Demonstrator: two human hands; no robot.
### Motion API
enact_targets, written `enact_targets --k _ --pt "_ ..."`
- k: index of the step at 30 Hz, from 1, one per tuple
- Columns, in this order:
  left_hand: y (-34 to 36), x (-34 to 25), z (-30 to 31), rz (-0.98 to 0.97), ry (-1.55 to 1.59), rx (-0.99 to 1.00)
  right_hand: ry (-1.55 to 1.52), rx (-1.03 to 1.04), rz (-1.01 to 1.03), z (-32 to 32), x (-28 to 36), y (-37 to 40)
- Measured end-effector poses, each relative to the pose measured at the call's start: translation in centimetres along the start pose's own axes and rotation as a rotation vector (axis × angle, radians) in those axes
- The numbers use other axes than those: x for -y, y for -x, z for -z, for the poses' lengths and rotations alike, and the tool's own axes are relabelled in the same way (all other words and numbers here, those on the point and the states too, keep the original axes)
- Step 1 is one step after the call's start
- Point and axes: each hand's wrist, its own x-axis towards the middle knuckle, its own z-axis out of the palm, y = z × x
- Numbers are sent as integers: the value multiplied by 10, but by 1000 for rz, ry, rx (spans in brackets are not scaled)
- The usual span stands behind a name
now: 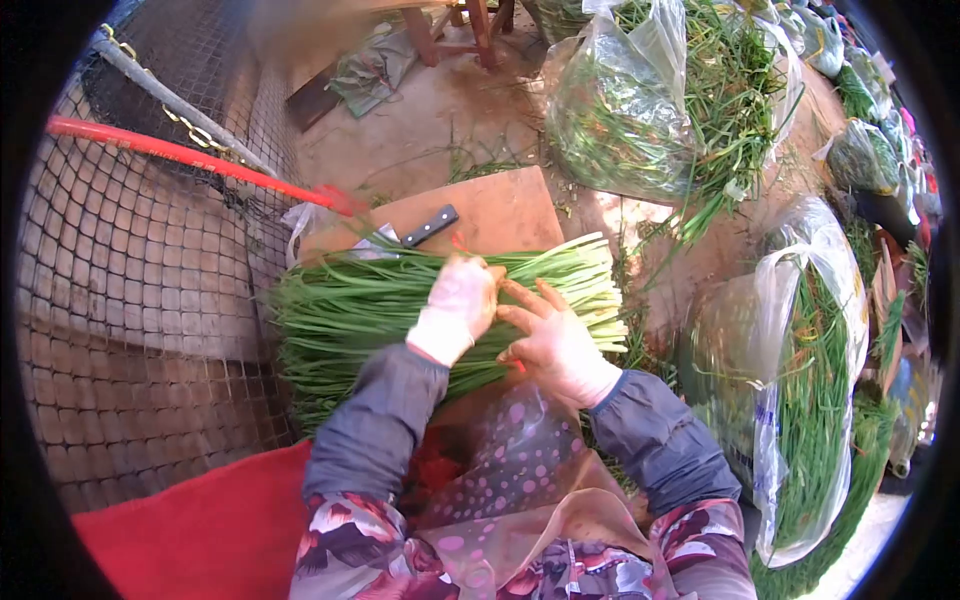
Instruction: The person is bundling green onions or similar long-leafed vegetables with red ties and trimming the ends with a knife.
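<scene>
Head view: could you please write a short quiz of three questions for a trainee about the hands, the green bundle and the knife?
1. True or false: the left hand and the right hand both touch the bundle of green stalks.
2. Where does the knife lie? A on the wooden board; B in the left hand; C in the right hand.
3. Fill in: the bundle's pale cut ends point to the picture's ____ side.
Key: 1 true; 2 A; 3 right.

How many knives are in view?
1: a black-handled knife lies on the wooden board, just behind the bundle of greens; others may be hidden under the greens.
</scene>
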Motion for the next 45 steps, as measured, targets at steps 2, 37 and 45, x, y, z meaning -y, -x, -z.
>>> enact_targets --k 2,37,45 --pt "16 -11 0 -19 28 -112 54 49 5 9 13 3" --pt "30 6 -6 -28 56 262 168 272 17 23 21 -2" --pt "18 7 -11 17 84 105 -76 412 -238 5 -2 -7"
